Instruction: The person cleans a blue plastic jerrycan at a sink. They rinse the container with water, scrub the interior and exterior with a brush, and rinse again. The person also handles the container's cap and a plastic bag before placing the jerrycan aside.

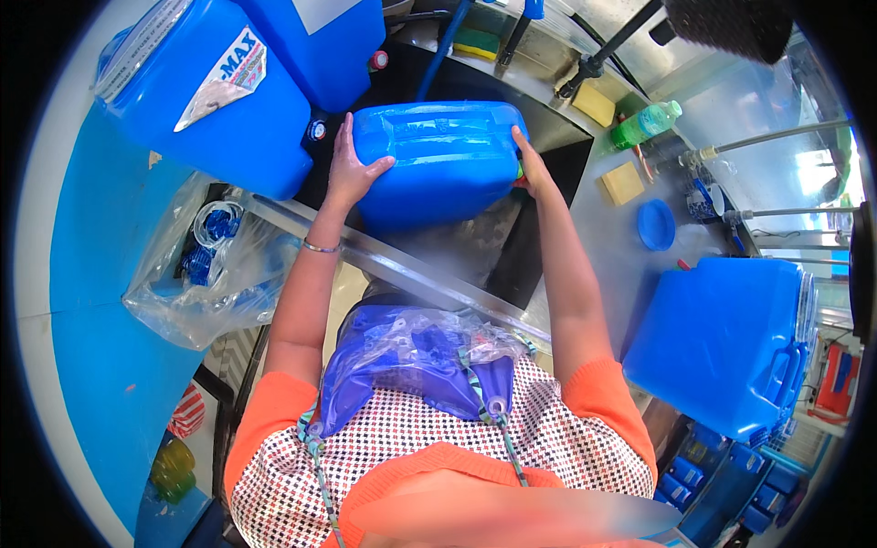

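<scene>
A blue plastic jerrycan (438,173) lies in front of me over the dark sink basin (539,215), its surface shiny as if wet. My left hand (354,169) presses against its left end, thumb laid over the near edge. At the opposite end my right hand (532,164) grips it, with the fingers partly hidden behind the side. A bit of green and red shows beside those right fingers, too small to make out. The jerrycan is held between both hands.
Two more blue jerrycans, a labelled one (210,100) and one behind it (320,55), stand at left; another (713,338) stands at right. A green bottle (646,125), sponges (621,184) and a blue lid (656,225) lie on the steel counter. A clear plastic bag (174,306) hangs at left.
</scene>
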Available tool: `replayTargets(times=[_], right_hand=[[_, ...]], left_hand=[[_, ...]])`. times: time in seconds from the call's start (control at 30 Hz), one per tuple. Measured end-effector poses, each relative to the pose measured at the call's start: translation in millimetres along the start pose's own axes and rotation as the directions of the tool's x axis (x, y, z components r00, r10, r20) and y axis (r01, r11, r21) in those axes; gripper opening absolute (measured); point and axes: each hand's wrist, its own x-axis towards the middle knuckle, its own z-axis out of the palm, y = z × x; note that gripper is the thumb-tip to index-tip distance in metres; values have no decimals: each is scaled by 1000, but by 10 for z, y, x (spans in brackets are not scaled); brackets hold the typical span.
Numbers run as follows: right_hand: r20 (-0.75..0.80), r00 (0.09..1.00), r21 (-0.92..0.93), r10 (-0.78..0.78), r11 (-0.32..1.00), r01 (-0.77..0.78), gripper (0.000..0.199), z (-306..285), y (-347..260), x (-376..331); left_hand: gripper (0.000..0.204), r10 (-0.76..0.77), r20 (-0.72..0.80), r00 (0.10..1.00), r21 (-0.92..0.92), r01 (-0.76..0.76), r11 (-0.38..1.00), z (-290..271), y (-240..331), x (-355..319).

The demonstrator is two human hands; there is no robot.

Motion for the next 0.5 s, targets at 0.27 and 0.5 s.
replayTargets(times=[0.27,0.5], right_hand=[[-124,991,303,-45,950,81,92,46,675,-831],[-147,989,591,-26,800,109,77,-227,919,-1039]], left_hand=[[106,158,82,984,-141,-146,979,-143,248,-140],[95,243,221,945,9,-251,968,407,907,546]])
